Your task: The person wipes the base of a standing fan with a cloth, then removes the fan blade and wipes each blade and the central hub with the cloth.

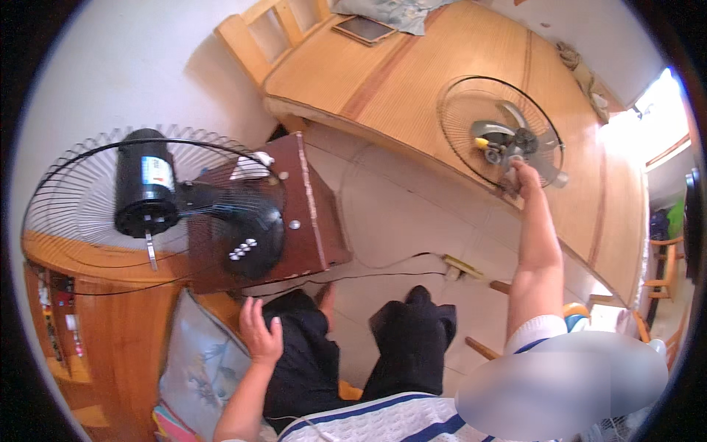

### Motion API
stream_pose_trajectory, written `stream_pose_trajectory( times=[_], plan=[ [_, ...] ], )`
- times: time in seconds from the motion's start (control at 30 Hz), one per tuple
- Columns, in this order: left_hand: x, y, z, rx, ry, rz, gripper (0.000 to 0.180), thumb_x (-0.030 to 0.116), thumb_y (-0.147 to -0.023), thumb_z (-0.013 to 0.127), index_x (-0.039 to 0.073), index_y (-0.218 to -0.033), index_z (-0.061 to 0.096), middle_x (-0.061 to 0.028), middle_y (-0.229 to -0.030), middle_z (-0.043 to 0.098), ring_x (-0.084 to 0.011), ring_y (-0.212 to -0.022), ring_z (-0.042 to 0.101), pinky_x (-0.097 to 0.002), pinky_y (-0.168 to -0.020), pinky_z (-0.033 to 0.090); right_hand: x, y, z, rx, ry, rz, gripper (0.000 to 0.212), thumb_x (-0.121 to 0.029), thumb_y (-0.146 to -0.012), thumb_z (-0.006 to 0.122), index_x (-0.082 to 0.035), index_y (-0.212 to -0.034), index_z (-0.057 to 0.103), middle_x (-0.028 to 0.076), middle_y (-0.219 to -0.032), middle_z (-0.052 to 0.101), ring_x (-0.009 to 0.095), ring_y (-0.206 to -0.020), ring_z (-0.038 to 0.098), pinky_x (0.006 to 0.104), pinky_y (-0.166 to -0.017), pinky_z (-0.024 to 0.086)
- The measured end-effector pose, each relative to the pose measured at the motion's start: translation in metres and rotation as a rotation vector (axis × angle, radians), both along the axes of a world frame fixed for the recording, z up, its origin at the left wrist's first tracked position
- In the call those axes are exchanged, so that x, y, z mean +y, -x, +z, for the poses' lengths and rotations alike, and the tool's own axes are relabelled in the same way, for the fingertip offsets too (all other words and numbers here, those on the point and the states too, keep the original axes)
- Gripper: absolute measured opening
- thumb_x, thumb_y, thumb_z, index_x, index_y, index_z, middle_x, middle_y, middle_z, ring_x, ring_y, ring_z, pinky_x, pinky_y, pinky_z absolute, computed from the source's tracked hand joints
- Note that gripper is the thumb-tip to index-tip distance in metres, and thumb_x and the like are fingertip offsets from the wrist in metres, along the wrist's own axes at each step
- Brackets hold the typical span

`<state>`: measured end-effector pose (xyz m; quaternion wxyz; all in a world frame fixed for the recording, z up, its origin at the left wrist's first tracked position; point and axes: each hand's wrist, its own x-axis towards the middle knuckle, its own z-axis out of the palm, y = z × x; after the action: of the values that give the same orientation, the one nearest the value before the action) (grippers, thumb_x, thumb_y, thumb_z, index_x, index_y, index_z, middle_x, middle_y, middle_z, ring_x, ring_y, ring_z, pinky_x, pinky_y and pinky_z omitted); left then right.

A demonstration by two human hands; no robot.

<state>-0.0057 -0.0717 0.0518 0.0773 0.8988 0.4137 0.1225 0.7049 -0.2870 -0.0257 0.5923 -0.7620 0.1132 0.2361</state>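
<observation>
My right arm reaches out over the near edge of the wooden table, and my right hand (521, 177) is closed at the near side of a round fan guard (556, 132). What its fingers hold is too small to make out. Grey fan blades (512, 114) lie inside that guard, along with small loose parts, one of them yellow. At the left stands a black fan (147, 184) with its motor housing facing me and a wire cage behind it. Its black base (254, 232) has several white buttons. Below the base, my left hand (261, 335) is open, fingers apart, touching nothing.
The fan stands by a dark red-brown box (313, 199) and a wooden cabinet (125, 331). A power strip (462, 267) and cords lie on the tiled floor. A tablet (364, 29) is on the far end of the table (412, 81). A patterned cushion (199, 368) is beside my left arm.
</observation>
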Motion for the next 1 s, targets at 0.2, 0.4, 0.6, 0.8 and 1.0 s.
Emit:
stream_pose_trajectory(
  times=[0.2,0.4,0.6,0.8,1.0],
  plan=[
    [-0.005,-0.006,0.003,0.024,0.031,0.009,0.054,0.024,-0.088,0.058,0.002,-0.135,0.045,-0.0209,-0.143,0.041,-0.0390,-0.132,0.038,-0.0478,-0.111,0.028,0.005,0.000,0.010,0.059,-0.418,-0.196,0.025,-0.012,-0.089,0.061,-0.004,-0.112,0.058,0.010,-0.090,0.066,0.021,-0.066,0.066,0.0329,-0.055,0.057],
    [-0.003,-0.002,0.003,0.021,0.014,-0.009,0.056,0.025,-0.087,0.060,0.002,-0.135,0.045,-0.0209,-0.143,0.041,-0.0392,-0.131,0.038,-0.0482,-0.111,0.028,0.014,0.004,0.034,0.025,-0.639,-0.139,0.021,-0.015,-0.088,0.061,-0.005,-0.107,0.058,0.008,-0.086,0.064,0.020,-0.064,0.064,0.0321,-0.051,0.056],
    [-0.005,-0.004,0.005,0.007,0.040,0.000,0.055,0.024,-0.086,0.061,0.002,-0.135,0.046,-0.0209,-0.143,0.041,-0.0391,-0.131,0.038,-0.0481,-0.112,0.027,0.030,0.021,0.060,0.080,-0.630,0.037,0.020,-0.022,-0.087,0.057,-0.006,-0.099,0.056,0.007,-0.077,0.059,0.018,-0.059,0.059,0.0299,-0.048,0.051],
    [-0.006,-0.003,0.002,-0.007,0.018,-0.009,0.055,0.025,-0.086,0.062,0.003,-0.134,0.046,-0.0198,-0.143,0.040,-0.0388,-0.132,0.037,-0.0483,-0.112,0.027,0.038,0.047,0.081,0.015,-0.676,0.090,0.021,-0.018,-0.083,0.057,-0.004,-0.098,0.057,0.008,-0.075,0.059,0.019,-0.056,0.055,0.0303,-0.050,0.048],
    [-0.014,0.006,0.001,-0.074,-0.044,-0.041,0.054,0.023,-0.086,0.062,0.003,-0.133,0.047,-0.0207,-0.141,0.041,-0.0405,-0.130,0.039,-0.0493,-0.109,0.030,0.026,0.147,0.142,-0.028,-1.024,0.355,0.032,-0.027,-0.082,0.055,-0.001,-0.101,0.056,0.010,-0.078,0.057,0.016,-0.054,0.050,0.0269,-0.048,0.043]
  ],
)
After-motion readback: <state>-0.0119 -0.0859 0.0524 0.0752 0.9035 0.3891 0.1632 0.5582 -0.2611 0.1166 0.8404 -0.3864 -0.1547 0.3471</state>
